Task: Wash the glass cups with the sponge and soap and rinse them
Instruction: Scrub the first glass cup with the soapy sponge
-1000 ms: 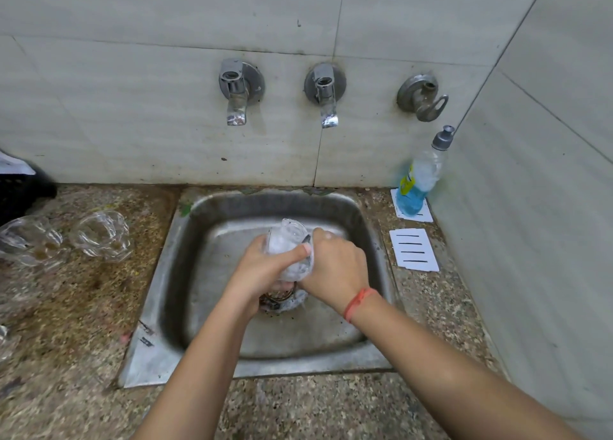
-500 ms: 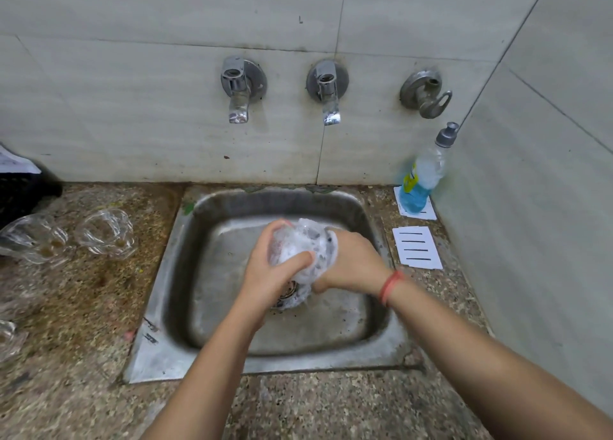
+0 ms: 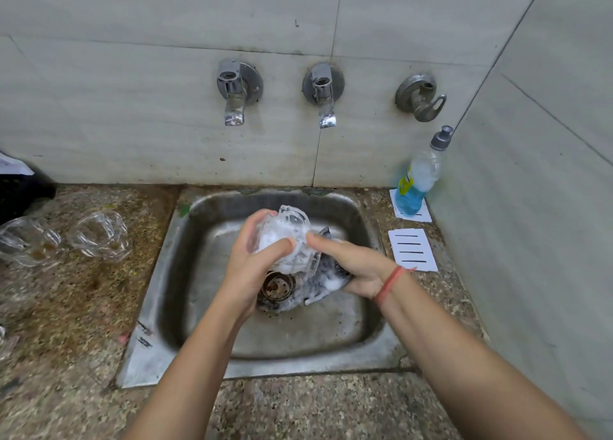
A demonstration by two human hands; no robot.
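Over the middle of the sink, we have our hands close together. Our left hand curls round a foam-coated glass cup, tilted with its rim seemingly toward the other hand so the sponge can reach it. Our right hand clutches the grey, sudsy sponge just beside and below, forefinger stretched against the glass. Working above the drain lets lather drop into the basin. We judge this the soaping step: neither the left tap nor the middle tap shows running water. A second glass cup and a third glass cup lie on the worktop to the left, probably waiting. The soap bottle stands in the right back corner.
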